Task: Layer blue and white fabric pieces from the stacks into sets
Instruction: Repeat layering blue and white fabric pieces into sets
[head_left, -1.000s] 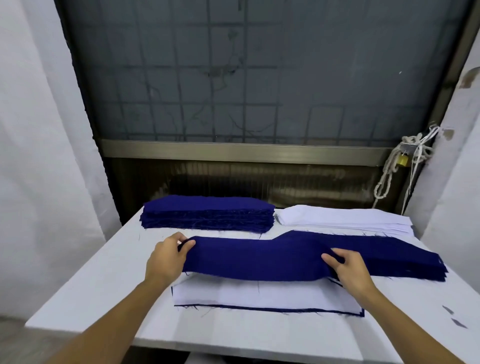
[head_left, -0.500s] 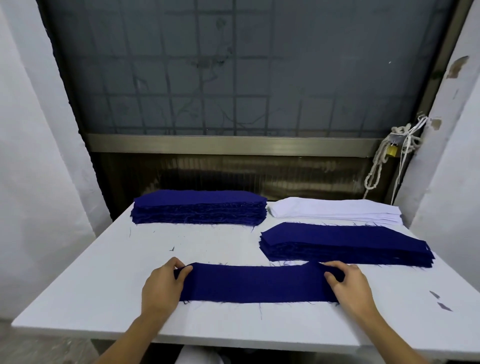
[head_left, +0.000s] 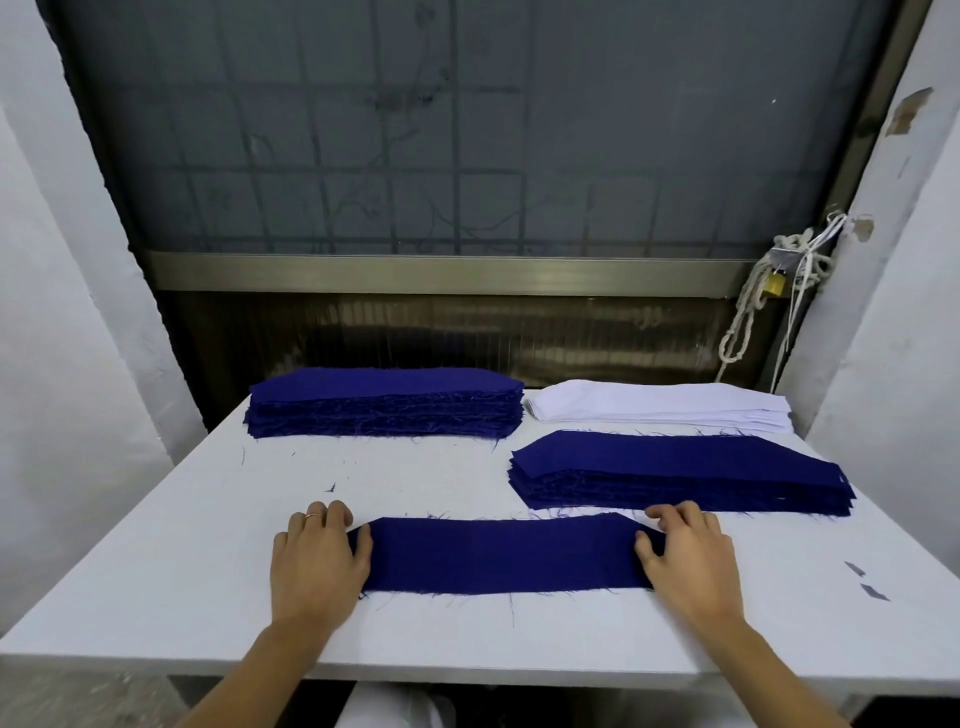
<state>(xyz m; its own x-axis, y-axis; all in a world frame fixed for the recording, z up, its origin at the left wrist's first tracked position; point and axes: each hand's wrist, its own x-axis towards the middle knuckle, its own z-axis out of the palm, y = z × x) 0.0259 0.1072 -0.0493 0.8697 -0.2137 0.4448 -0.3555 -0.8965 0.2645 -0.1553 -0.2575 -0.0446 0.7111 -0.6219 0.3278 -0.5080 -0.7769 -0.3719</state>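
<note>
Long navy-blue fabric strip (head_left: 498, 553) lying flat at the near middle of the white surface (head_left: 182, 545). Left hand (head_left: 319, 564) and right hand (head_left: 685, 561), fingers spread flat, press its two ends. Behind: far navy fabric stack (head_left: 384, 402), white fabric stack (head_left: 660, 408), nearer navy fabric stack (head_left: 680, 475).

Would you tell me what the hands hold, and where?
The blue strip, flat on the table: left hand presses its left end, right hand its right end.
</note>
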